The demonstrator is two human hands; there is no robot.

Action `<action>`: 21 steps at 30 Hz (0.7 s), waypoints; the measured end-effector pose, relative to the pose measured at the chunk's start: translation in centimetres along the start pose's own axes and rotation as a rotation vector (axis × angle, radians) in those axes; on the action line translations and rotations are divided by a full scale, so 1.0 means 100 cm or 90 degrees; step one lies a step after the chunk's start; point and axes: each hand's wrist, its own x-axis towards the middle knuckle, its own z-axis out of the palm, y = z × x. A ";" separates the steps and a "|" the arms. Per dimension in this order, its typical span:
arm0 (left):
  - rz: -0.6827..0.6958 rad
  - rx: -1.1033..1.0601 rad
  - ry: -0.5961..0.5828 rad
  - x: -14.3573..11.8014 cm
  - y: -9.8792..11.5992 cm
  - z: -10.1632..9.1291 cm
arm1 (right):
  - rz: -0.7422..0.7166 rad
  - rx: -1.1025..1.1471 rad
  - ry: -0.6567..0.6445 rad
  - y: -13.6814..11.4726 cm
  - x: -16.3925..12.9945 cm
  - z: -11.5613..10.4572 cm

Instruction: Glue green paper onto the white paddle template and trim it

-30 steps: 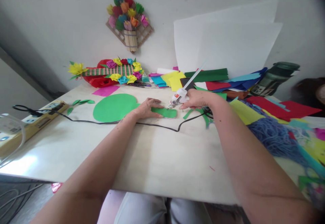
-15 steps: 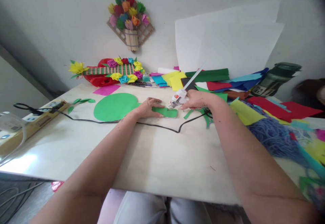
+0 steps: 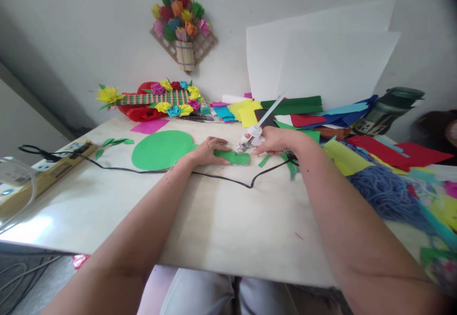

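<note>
Left hand lies flat, fingers spread, pressing the green paper cutout onto the table. Right hand, at its 3 o'clock, grips a hot-glue gun, nozzle on the cutout's right end. No writing is legible.

We see a pale surface carrying a green paper cutout near its far edge, a black cord across the middle, a power strip at the left edge, and blue yarn with coloured paper sheets toward the far right corner.

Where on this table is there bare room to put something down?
Bare table lies between the black cord and the near edge, and left below the green paper circle. The right side is crowded with blue yarn and coloured sheets.
</note>
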 end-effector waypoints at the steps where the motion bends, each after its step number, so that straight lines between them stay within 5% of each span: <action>1: 0.000 0.000 -0.001 0.000 0.000 0.000 | 0.001 -0.002 -0.003 0.000 0.000 0.000; 21: -0.004 -0.013 -0.009 0.000 0.001 -0.001 | 0.031 -0.027 -0.024 -0.002 0.000 0.000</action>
